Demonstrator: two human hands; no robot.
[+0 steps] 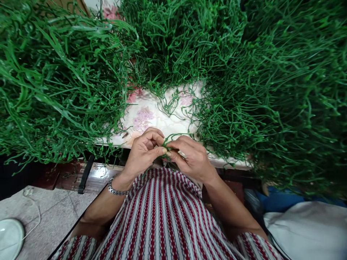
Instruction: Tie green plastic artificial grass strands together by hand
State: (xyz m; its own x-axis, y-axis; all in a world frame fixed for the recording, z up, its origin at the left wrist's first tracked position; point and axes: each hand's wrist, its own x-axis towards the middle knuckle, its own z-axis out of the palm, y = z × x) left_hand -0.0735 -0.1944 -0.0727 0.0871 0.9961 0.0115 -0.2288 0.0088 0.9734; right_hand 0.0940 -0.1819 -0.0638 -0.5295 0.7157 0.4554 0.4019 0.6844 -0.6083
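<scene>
The person's left hand (145,151) and right hand (193,155) met at the middle of the clock face, above the near edge of the table. Each had thumb and forefinger pinched shut, with the other fingers loosely curled, and between them they held a thin green sprig (177,134), a stem of which arched over towards two o'clock. The table, under a pale flower-printed cloth (162,121), bore the greens in three heaps: a left heap (54,90) between nine and ten o'clock, a far heap (184,39) at twelve and a right heap (292,101) between two and three. A few loose strands (169,104) lay on the cloth at twelve o'clock, just this side of the far heap. At eight o'clock, low down, stood a round white object (11,238), cut off by the view; whether it was a container I could not tell. A thin cord (38,213) ran beside it. At four o'clock a white bundle (309,227) lay against something blue (282,198), its contents hidden
</scene>
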